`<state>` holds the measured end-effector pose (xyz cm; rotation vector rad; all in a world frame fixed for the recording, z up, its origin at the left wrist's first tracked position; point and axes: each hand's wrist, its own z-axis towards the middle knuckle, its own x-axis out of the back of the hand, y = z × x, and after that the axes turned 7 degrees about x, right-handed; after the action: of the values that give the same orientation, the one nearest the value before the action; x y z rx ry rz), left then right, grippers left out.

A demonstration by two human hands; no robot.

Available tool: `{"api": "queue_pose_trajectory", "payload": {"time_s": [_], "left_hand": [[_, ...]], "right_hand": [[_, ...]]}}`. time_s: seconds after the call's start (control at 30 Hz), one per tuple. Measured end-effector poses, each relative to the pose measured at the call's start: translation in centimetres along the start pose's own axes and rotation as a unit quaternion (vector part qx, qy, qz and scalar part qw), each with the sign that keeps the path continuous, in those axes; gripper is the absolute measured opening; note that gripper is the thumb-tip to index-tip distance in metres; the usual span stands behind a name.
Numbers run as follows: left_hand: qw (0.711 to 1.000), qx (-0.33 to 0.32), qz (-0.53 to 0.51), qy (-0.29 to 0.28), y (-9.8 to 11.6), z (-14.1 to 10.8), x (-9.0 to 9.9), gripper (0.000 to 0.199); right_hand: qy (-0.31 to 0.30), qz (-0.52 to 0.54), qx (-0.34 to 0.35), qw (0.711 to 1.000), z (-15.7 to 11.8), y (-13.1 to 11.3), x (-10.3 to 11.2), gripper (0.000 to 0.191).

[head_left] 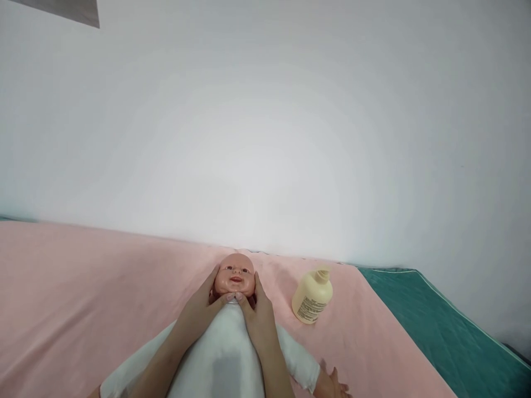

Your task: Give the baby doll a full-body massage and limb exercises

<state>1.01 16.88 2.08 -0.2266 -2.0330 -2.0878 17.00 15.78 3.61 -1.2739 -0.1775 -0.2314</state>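
Note:
A baby doll [226,342] in a white outfit lies on its back on a pink sheet [103,287], its head toward the wall. Both of my hands frame the doll's head. My left hand [203,307] rests along the cheek on the left, and my right hand [259,315] along the cheek on the right. The two thumbs come together under the doll's chin, and the other fingers curve round the sides of the head, partly hidden. To the right of my right hand, a pale yellow pump bottle [311,298] stands on the sheet with its label facing me.
A white wall [265,138] rises right behind the doll's head. Green quilted fabric [448,331] shows beyond the sheet's edge on the right. One doll hand [334,384] reaches out at the lower right. A grey panel [70,8] is at the upper left.

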Motion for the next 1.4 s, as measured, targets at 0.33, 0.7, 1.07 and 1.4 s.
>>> {"api": "queue_pose_trajectory", "payload": {"time_s": [0.33, 0.7, 1.07, 1.4], "left_hand": [[1.0, 0.004, 0.023, 0.02, -0.6, 0.4, 0.1, 0.073], [0.998, -0.01, 0.053, 0.029, -0.2, 0.1, 0.5, 0.068], [0.999, 0.037, 0.027, 0.024, -0.7, 0.3, 0.0, 0.078], [0.998, 0.043, 0.032, 0.037, -0.3, 0.0, 0.1, 0.072]], "right_hand": [[-0.007, -0.006, -0.014, 1.0, 0.1, -0.3, 0.2, 0.072], [-0.025, 0.007, -0.013, 1.0, 0.3, -0.2, 1.0, 0.069], [0.003, 0.015, -0.019, 1.0, -0.1, -0.7, 0.1, 0.074], [0.008, 0.006, -0.012, 1.0, 0.0, -0.5, 0.0, 0.069]]}}
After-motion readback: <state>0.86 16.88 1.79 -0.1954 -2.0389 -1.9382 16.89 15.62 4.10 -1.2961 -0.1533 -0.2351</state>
